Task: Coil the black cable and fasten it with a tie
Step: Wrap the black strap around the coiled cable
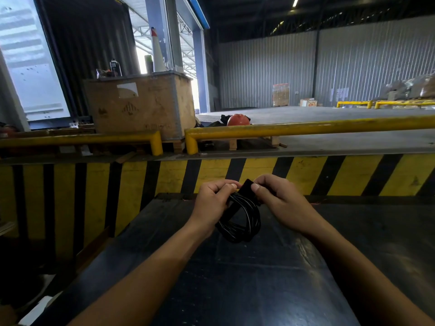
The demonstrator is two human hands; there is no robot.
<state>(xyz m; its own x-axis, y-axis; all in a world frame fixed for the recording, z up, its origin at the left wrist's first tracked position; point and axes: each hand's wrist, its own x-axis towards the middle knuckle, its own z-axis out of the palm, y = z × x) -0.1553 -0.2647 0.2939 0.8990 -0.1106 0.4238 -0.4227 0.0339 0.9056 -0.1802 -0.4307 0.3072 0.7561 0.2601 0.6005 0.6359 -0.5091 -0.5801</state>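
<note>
**Coil held up, tie at top**

Black cable (240, 221) is wound into a loop, held just above the dark tabletop (270, 278), btwn both hands. Left hand (213, 200) curled closed on the coil's upper left side. Right hand (280, 201) pinches a flat black tie (246, 187) w/ thumb & fingers at coil top.

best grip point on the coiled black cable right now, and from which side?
Probably the top of the coiled black cable, where the loops bunch under the black tie and both the left hand and right hand already pinch it. Come from above with a grip across the bundle: the loops hang loose below over the dark table, so a lower hold could let them splay.
</note>
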